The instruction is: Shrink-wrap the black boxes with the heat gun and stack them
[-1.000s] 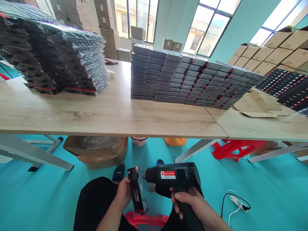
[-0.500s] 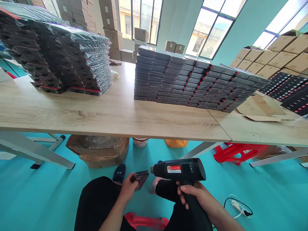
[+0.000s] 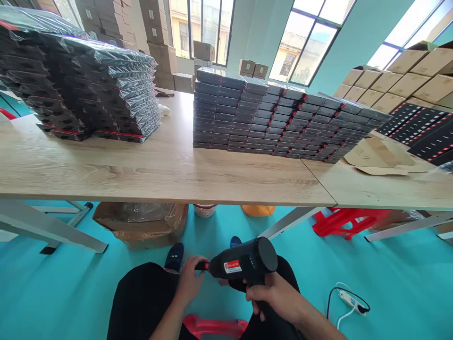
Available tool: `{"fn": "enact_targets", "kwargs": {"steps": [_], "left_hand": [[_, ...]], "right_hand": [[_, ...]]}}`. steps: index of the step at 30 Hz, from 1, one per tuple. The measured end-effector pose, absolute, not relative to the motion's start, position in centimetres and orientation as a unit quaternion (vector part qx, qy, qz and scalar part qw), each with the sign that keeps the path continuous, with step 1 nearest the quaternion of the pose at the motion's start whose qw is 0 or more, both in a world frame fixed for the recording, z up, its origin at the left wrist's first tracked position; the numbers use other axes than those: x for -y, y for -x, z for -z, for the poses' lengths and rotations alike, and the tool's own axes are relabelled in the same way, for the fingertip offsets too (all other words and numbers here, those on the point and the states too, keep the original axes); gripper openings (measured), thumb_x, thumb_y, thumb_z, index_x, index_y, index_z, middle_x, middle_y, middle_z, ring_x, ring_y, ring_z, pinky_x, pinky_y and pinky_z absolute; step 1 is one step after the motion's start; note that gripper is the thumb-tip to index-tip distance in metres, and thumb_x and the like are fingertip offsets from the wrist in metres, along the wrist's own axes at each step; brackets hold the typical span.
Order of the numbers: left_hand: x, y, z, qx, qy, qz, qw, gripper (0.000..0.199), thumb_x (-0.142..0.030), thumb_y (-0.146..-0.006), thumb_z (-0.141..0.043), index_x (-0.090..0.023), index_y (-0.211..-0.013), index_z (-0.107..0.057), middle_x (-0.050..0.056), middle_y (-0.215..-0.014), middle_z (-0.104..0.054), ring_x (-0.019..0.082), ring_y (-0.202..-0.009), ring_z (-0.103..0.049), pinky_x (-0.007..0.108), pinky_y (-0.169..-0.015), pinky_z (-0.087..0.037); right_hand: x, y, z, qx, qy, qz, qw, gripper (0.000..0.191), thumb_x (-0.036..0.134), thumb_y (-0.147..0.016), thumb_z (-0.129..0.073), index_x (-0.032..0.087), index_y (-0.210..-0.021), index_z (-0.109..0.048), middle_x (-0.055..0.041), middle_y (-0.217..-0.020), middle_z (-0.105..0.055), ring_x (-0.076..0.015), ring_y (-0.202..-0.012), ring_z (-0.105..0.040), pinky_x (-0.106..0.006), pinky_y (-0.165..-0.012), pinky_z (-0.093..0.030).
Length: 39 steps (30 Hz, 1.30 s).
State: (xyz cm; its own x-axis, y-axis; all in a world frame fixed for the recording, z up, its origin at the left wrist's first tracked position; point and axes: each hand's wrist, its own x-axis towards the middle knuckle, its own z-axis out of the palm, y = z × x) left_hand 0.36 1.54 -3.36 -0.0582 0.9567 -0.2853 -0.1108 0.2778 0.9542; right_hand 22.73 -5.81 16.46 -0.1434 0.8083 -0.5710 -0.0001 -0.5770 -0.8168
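Note:
My right hand [image 3: 265, 295] is wrapped round the handle of a black heat gun [image 3: 244, 259] with a red and white label. Its barrel points left and away from me, and the nozzle end is hidden from this angle. In front of the barrel, my left hand [image 3: 192, 276] grips a small flat black box [image 3: 202, 266] with a bit of red at its end. Fingers cover most of the box. From here I cannot tell whether box and heat gun touch. Both hands are above my lap, below the table's near edge.
The wooden table [image 3: 170, 177] bears a wrapped stack of black boxes [image 3: 95, 89] and a long stack of small dark boxes [image 3: 269, 120]. Flattened cardboard [image 3: 380, 153] lies right. Beneath are an open carton [image 3: 141, 226] and a red stool [image 3: 348, 222]. A power strip [image 3: 350, 301] lies on the floor.
The heat gun has moved left and turned, so its rear faces me more. My left hand has turned the small box, which now shows edge-on. The view has shifted slightly.

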Motion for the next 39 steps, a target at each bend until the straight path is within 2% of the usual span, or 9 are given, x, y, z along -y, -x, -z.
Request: {"fn": "enact_targets", "kwargs": {"steps": [2,8,11,15,20,25,30,34,39], "left_hand": [[-1.6,-0.3,3.3,-0.562,-0.374,-0.468,0.570,0.045,0.015,-0.046,-0.069,-0.024,-0.068,-0.075,0.005,-0.089,-0.071,0.026,-0.101,-0.062,0.036,-0.103,-0.044],[-1.6,-0.2,3.1,-0.559,-0.354,-0.479,0.577,0.044,0.014,-0.049,-0.066,-0.022,-0.071,-0.076,0.004,-0.091,-0.072,0.023,-0.099,-0.064,0.030,-0.102,-0.044],[-1.8,-0.1,3.4,-0.566,-0.387,-0.466,0.559,0.042,0.009,-0.050,-0.067,-0.024,-0.074,-0.076,0.004,-0.092,-0.072,0.025,-0.099,-0.065,0.034,-0.101,-0.046],[-1.9,0.0,4.5,-0.577,-0.474,-0.424,0.512,0.038,-0.003,-0.054,-0.066,-0.025,-0.083,-0.077,0.007,-0.101,-0.073,0.030,-0.104,-0.066,0.045,-0.103,-0.047],[-1.9,0.4,5.8,-0.575,-0.533,-0.395,0.478,0.039,-0.013,-0.058,-0.059,-0.022,-0.092,-0.076,0.010,-0.110,-0.072,0.031,-0.111,-0.065,0.046,-0.104,-0.046],[-1.9,0.1,6.0,-0.570,-0.545,-0.412,0.456,0.038,-0.013,-0.055,-0.060,-0.022,-0.087,-0.078,0.010,-0.104,-0.073,0.032,-0.106,-0.066,0.050,-0.104,-0.045],[-1.6,0.4,5.7,-0.573,-0.546,-0.415,0.449,0.041,-0.009,-0.056,-0.059,-0.024,-0.088,-0.078,0.009,-0.102,-0.074,0.030,-0.106,-0.066,0.049,-0.105,-0.045],[-1.7,0.2,5.8,-0.574,-0.544,-0.418,0.447,0.036,-0.010,-0.056,-0.064,-0.024,-0.086,-0.078,0.010,-0.101,-0.074,0.031,-0.104,-0.066,0.050,-0.104,-0.045],[-1.8,-0.2,5.1,-0.564,-0.551,-0.410,0.459,0.039,-0.008,-0.056,-0.059,-0.024,-0.087,-0.078,0.008,-0.099,-0.074,0.029,-0.103,-0.067,0.047,-0.103,-0.046]], "right_hand": [[5.7,-22.9,-16.1,0.351,0.574,-0.670,0.313,0.019,0.020,-0.066,-0.067,0.016,-0.085,-0.066,0.0024,-0.061,-0.061,-0.0144,-0.050,-0.056,-0.028,-0.046,-0.044],[5.5,-25.6,-14.9,0.283,0.635,-0.635,0.337,0.021,0.030,-0.069,-0.067,0.013,-0.083,-0.066,-0.0017,-0.063,-0.064,-0.0138,-0.052,-0.056,-0.026,-0.047,-0.043],[5.8,-26.9,-14.6,0.252,0.607,-0.668,0.349,0.030,0.032,-0.067,-0.072,0.013,-0.090,-0.065,-0.0034,-0.071,-0.067,-0.0135,-0.054,-0.058,-0.025,-0.046,-0.043],[6.2,-27.8,-14.4,0.239,0.616,-0.654,0.370,0.029,0.032,-0.069,-0.072,0.012,-0.090,-0.065,-0.0029,-0.071,-0.067,-0.0126,-0.055,-0.058,-0.024,-0.047,-0.044],[6.3,-27.3,-14.5,0.227,0.613,-0.657,0.376,0.028,0.032,-0.068,-0.071,0.014,-0.089,-0.065,-0.0031,-0.071,-0.067,-0.0132,-0.055,-0.058,-0.024,-0.046,-0.044],[6.3,-24.1,-14.9,0.269,0.578,-0.694,0.334,0.030,0.026,-0.063,-0.071,0.013,-0.090,-0.066,-0.0032,-0.071,-0.068,-0.0139,-0.051,-0.058,-0.026,-0.045,-0.044],[6.1,-23.4,-15.3,0.291,0.612,-0.645,0.354,0.022,0.028,-0.067,-0.067,0.013,-0.083,-0.065,-0.0009,-0.065,-0.063,-0.0139,-0.054,-0.056,-0.027,-0.047,-0.045],[6.2,-23.6,-15.8,0.297,0.576,-0.693,0.315,0.027,0.026,-0.065,-0.070,0.014,-0.088,-0.065,-0.0004,-0.063,-0.064,-0.0142,-0.050,-0.056,-0.027,-0.046,-0.043],[6.5,-24.3,-15.4,0.296,0.626,-0.625,0.360,0.023,0.031,-0.069,-0.067,0.014,-0.085,-0.065,-0.0003,-0.063,-0.063,-0.0136,-0.052,-0.055,-0.027,-0.048,-0.045]]}}
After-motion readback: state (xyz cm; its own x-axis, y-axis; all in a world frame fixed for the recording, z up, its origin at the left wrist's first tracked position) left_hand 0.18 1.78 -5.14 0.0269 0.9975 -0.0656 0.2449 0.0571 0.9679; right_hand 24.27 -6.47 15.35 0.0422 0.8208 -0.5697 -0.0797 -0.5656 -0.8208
